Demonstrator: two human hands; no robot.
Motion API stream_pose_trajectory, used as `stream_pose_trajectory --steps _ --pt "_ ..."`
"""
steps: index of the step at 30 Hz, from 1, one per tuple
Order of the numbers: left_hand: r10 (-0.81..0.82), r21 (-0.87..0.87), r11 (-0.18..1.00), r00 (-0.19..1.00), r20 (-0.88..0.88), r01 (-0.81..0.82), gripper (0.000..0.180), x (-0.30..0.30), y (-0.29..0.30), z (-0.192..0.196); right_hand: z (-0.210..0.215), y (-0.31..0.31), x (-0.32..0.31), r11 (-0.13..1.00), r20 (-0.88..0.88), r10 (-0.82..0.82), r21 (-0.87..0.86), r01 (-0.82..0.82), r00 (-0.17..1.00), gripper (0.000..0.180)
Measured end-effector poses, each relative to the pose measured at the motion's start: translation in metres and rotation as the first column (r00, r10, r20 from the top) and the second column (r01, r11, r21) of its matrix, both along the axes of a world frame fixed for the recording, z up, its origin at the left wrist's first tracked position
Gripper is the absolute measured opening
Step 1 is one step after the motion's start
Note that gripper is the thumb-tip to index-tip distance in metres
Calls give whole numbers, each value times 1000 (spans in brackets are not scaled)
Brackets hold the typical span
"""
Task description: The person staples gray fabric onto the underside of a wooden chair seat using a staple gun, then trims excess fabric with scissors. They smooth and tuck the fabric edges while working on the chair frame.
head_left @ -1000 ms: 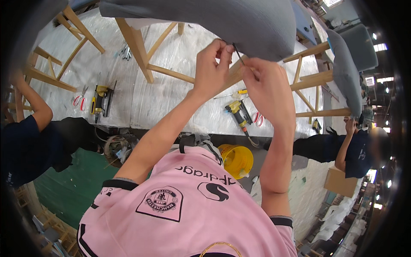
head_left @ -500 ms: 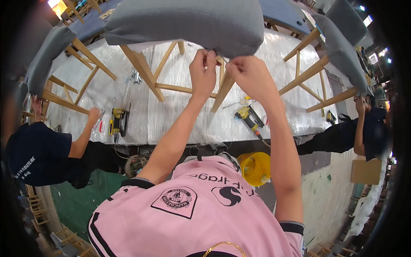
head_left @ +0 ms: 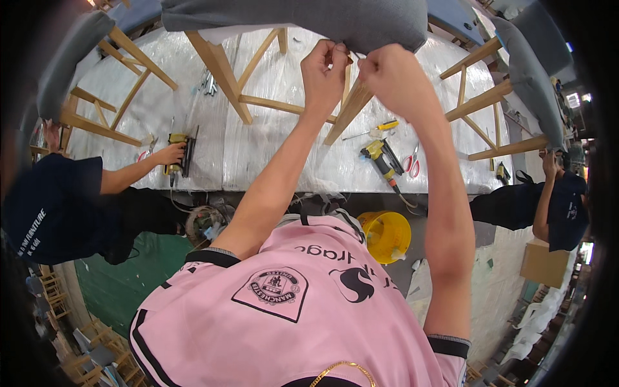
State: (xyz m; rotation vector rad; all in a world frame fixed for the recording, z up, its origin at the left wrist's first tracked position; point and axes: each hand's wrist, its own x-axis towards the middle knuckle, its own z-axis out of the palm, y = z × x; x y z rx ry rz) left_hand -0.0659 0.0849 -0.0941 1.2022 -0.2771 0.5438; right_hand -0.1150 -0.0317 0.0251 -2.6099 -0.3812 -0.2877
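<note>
A wooden chair with a grey upholstered seat (head_left: 296, 16) stands in front of me, its pale legs (head_left: 216, 74) on a plastic-wrapped table. At the lower edge of the seat cover, near the right front leg (head_left: 350, 109), my left hand (head_left: 322, 74) pinches the grey fabric between thumb and fingertips. Close beside it, my right hand (head_left: 394, 76) is closed in a pinch just under the seat corner. A thin strand seems to show between the two hands, but what the right fingertips hold is too small to make out.
Right of the leg lie a yellow-handled screwdriver (head_left: 385, 125), a staple gun (head_left: 382, 158) with a hose and red-handled scissors (head_left: 412, 165). A yellow bucket (head_left: 387, 237) stands below the table edge. At left, a co-worker's hand (head_left: 170, 153) is on another staple gun (head_left: 189, 157); another person works at right.
The chair and my hands sit higher and further right in view; both hands keep their pinch at the seat edge. The co-worker at left has reached onto the staple gun.
</note>
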Motion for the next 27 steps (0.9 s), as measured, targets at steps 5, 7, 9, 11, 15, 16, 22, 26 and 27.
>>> stream_pose_trajectory --steps 5,7,9,11,15,16,22,26,27 --pt "-72 -13 997 997 -1 72 16 -3 0 5 -8 0 8 997 76 -36 71 31 996 35" --pt "17 489 869 994 109 -68 8 -50 -26 -22 4 4 21 998 39 -40 46 38 998 35" --pt "-235 392 891 972 -28 227 12 -82 -34 -42 -4 2 17 994 31 -38 102 35 999 33" --pt "-241 328 901 956 -168 285 24 -85 -19 -74 8 4 1 995 -87 -50 79 57 995 32" --pt "-290 103 934 895 -338 342 30 -41 24 -69 -5 -23 -21 960 -90 35 279 -8 995 37" --pt "-252 40 961 925 -286 274 33 -35 28 -41 0 -23 -29 963 -151 14 269 28 989 38" --pt "-393 -69 919 894 -213 388 32 -14 28 10 1 -21 -63 961 -201 -70 248 120 977 35" --pt "-304 -3 951 936 -178 308 27 -10 26 10 15 -12 -75 979 -220 -145 108 171 965 34" --pt "-289 14 956 947 -143 294 26 -9 26 9 16 -11 -77 982 -182 -150 87 168 972 35"
